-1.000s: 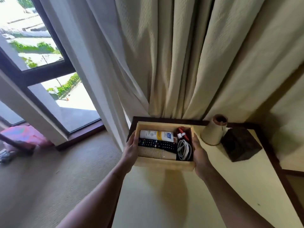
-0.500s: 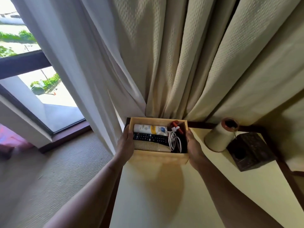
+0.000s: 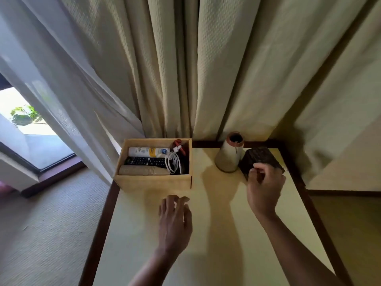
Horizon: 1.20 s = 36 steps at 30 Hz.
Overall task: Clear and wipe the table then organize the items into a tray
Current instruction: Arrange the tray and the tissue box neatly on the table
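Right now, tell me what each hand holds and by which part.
The left hand holds nothing. The right hand curls at the near edge of the dark box; whether it grips cannot be told.

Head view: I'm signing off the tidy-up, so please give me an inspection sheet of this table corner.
Surface: pale yellow tabletop with dark wooden border, arm shadows across it.
Job's things: light wooden tray at the far left corner, holding a white tube, black remote control, tan ribbed cylinder and small red item.
Clutter: cream vase with brown rim and dark carved wooden block, side by side outside the tray.
Hands: left hand open above the tabletop near the tray; right hand curled at the block, grip unclear.
Cables: coiled white cable inside the tray's right end.
Surroundings: cream curtains, window, beige carpet.
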Tool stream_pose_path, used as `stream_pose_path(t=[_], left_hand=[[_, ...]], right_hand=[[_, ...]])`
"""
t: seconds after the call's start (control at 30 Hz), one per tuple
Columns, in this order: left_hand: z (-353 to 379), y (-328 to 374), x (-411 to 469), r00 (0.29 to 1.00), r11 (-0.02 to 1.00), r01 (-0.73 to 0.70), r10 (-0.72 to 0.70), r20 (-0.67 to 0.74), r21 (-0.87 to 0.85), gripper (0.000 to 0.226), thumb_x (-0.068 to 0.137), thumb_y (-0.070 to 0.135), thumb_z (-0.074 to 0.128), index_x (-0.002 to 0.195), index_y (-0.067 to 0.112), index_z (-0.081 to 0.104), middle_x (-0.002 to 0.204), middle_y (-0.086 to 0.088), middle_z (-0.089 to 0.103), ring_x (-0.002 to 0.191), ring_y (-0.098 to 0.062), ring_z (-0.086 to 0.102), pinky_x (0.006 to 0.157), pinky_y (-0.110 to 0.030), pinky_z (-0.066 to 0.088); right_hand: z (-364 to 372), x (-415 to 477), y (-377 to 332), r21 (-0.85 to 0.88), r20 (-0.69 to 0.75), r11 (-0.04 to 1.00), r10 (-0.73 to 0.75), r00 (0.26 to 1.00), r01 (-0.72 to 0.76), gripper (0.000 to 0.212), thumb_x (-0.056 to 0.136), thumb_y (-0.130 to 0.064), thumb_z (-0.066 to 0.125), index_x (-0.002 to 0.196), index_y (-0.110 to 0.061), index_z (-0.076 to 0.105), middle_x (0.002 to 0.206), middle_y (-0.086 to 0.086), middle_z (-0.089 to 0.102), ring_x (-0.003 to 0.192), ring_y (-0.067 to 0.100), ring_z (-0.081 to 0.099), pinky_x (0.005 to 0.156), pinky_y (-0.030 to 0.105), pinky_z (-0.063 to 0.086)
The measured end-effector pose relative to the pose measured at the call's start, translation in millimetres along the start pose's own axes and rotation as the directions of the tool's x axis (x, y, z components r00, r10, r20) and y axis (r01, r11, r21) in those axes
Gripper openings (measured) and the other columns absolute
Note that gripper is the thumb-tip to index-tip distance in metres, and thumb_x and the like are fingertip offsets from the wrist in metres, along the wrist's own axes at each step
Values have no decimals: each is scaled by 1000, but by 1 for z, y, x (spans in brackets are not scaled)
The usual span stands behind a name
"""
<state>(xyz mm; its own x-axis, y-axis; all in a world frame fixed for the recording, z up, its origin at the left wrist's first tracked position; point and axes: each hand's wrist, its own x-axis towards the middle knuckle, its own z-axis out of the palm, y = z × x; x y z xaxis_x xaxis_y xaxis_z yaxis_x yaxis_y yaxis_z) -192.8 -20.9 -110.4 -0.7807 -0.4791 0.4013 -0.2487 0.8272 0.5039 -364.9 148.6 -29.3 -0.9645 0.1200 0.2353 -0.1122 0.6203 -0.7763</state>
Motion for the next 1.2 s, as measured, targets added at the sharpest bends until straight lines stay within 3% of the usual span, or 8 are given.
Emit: stream_pose_path(t=[0.13, 0.23, 0.33, 0.57, 0.77, 0.9, 1.07, 1.2], left_hand=[[41, 5, -28, 946, 980, 37, -98, 309, 196, 48, 97, 33, 46, 139, 15, 58, 146, -16, 48, 130, -42, 51, 103, -55, 47], [57, 0, -40, 899, 961, 94, -194, 391, 261, 63, 104, 43, 31, 162, 19, 28, 171, -20, 11, 158, -39, 8, 126, -57, 11], [59, 4, -42, 884, 953, 105, -220, 413, 285, 66, 104, 49, 17, 165, 26, 4, 172, -11, -15, 158, -26, -18, 127, -49, -9], [57, 5, -42, 885, 946, 90, -220, 411, 311, 68, 103, 53, 15, 165, 27, 6, 172, -8, -11, 158, -24, -17, 128, -50, -6], [57, 6, -40, 875, 942, 88, -229, 427, 325, 68, 103, 54, 16, 164, 29, 3, 172, -7, -14, 157, -22, -20, 128, -50, -6], [56, 6, -40, 876, 943, 88, -227, 426, 321, 68, 103, 54, 16, 165, 28, 6, 172, -7, -11, 158, -24, -17, 128, -49, -7], [57, 4, -40, 873, 942, 84, -227, 432, 325, 69, 103, 54, 16, 165, 28, 6, 172, -7, -14, 158, -23, -19, 128, -49, -8], [59, 4, -39, 881, 946, 62, -202, 429, 319, 68, 104, 54, 16, 165, 26, 4, 172, -10, -13, 158, -25, -19, 128, -51, -6]], right_hand=[[-21, 45, 42, -363, 150, 932, 59, 987, 0, 80, 83, -51, 74, 146, -16, 38, 155, 18, 35, 141, 42, 30, 111, 57, 32], [-24, 68, 62, -423, 327, 904, 97, 940, 54, 101, 79, -62, 74, 155, -19, 24, 158, 18, 33, 144, 42, 30, 112, 57, 34], [-28, 72, 70, -329, 365, 943, 86, 927, 43, 99, 80, -57, 75, 156, -20, 24, 148, 15, 44, 134, 36, 43, 98, 52, 50], [-58, 11, 76, 129, 375, 924, 290, 881, -359, 52, 83, -43, 79, 125, -20, 57, 112, 2, 67, 105, 24, 66, 75, 29, 53], [-25, -36, 93, 208, 573, 720, 459, 680, -662, 69, 80, -64, 68, 130, -17, 59, 115, 3, 69, 107, 22, 65, 96, 47, 55], [-20, -36, 96, 88, 541, 814, 444, 714, -574, 50, 95, -57, 57, 124, -17, 63, 118, 8, 64, 105, 25, 61, 90, 40, 49], [-23, -3, 103, -88, 484, 933, 347, 803, -350, 80, 89, -80, 35, 116, -11, 67, 112, 16, 61, 103, 33, 62, 92, 45, 52], [-13, 69, 99, -75, 341, 970, 243, 908, -232, 38, 102, -34, 49, 130, -13, 64, 128, 17, 60, 115, 33, 58, 93, 37, 43]])
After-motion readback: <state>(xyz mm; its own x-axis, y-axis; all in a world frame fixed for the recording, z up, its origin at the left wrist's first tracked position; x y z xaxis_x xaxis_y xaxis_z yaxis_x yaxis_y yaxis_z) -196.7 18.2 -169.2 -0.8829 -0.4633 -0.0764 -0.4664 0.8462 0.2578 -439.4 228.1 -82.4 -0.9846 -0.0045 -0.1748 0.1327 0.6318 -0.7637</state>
